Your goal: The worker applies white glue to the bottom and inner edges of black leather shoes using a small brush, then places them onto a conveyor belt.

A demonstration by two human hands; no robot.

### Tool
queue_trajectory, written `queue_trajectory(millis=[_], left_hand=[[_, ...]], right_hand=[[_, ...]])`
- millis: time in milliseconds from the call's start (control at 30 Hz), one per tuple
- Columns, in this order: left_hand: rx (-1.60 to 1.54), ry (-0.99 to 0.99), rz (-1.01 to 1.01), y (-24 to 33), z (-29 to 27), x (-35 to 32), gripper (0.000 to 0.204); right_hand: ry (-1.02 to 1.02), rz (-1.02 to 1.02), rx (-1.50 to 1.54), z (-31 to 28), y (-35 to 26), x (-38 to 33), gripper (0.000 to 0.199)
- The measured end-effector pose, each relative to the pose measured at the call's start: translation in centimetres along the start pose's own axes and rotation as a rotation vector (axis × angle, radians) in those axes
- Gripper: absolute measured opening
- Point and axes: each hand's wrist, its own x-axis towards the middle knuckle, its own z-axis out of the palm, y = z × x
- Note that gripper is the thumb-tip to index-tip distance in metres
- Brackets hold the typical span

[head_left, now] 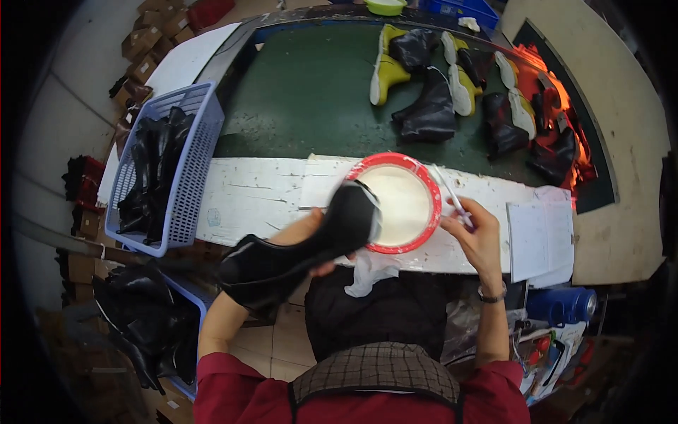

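Note:
My left hand (pixel 305 227) is wrapped around a black boot (pixel 300 263), tilted over the front of the workbench. Part of that hand is behind the boot, and the boot's upper end is blurred. This end overlaps the left rim of a red round basin (pixel 436 205) with creamy white liquid (pixel 401 201) in it. Just right of the basin, my right hand (pixel 482 237) pinches a thin white-handled brush (pixel 455 198), which slants up and away along the rim. A crumpled white cloth or tissue (pixel 371 272) hangs at the bench's front edge below the basin.
A green conveyor belt (pixel 311 85) carries yellow-and-white soles (pixel 388 78) and black boots (pixel 429 109) toward an orange-glowing opening (pixel 575 127). Blue baskets (pixel 205 134) of black boot uppers stand left. Papers (pixel 540 240) and a blue bottle (pixel 565 305) are at right.

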Motion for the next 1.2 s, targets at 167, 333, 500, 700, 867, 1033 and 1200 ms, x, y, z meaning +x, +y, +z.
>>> queue_trajectory(millis=[167, 333, 500, 700, 867, 1033, 1200], left_hand=[[0.152, -0.247, -0.205, -1.1, 5.3, 3.7, 0.098], [-0.390, -0.044, 0.021, 0.2, 8.0, 0.4, 0.087], [0.216, 0.061, 0.001, -0.1, 5.3, 1.1, 0.055], [0.269, 0.230, 0.036, 1.8, 3.3, -1.0, 0.046], [0.344, 0.205, -0.055, 3.2, 3.7, -0.1, 0.043], [0.573, 0.014, -0.043, 3.2, 4.1, 0.5, 0.039], [0.388, 0.246, 0.111, 4.7, 5.2, -1.3, 0.033]], right_hand=[[-0.274, 0.016, 0.243, 3.7, -3.6, 0.8, 0.057], [-0.193, 0.046, 0.262, 3.3, -2.5, 0.5, 0.057], [-0.167, 0.001, 0.119, 3.4, -1.9, 0.5, 0.047], [0.039, -0.101, -0.512, -1.3, 2.7, -1.4, 0.017], [-0.072, -0.292, -0.015, 0.1, -1.5, -1.2, 0.016], [-0.119, -0.364, -0.010, 1.7, -2.3, 0.9, 0.019], [-0.010, -0.478, -0.022, 1.9, -1.9, 1.5, 0.023]])
